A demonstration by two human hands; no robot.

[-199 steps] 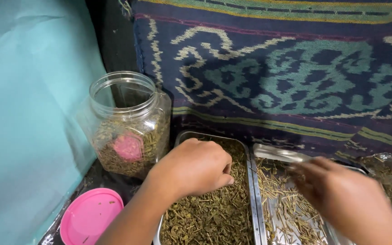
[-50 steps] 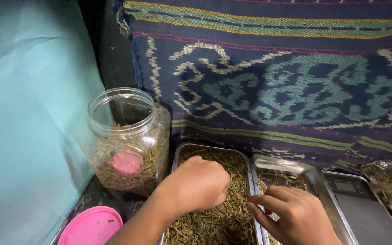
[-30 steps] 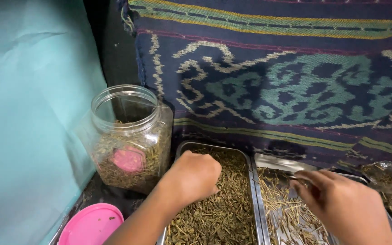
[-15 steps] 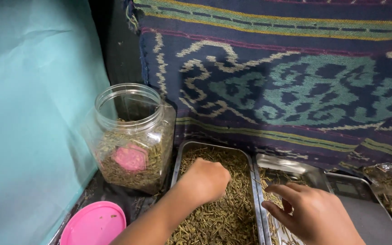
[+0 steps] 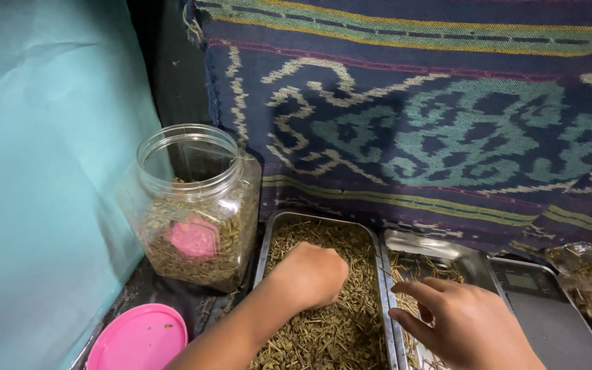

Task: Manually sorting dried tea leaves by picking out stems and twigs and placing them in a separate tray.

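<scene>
- Left hand [image 5: 307,275], clenched, digs into dried herbs in the left metal tray [image 5: 266,241].
- Right hand [image 5: 466,325], grip loosely curled around nothing, hovers over the right tray [image 5: 433,247] of pale stems.
- Open clear jar [image 5: 190,205] at the desk's left edge holds herbs.

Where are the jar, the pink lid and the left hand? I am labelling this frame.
jar [image 5: 193,205]: head view, clear front wall.
pink lid [image 5: 137,337]: head view, flat top.
left hand [image 5: 310,274]: head view, back of the hand.

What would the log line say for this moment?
left hand: fist in herb tray | right hand: over stem tray | jar: open | lid: off
</scene>
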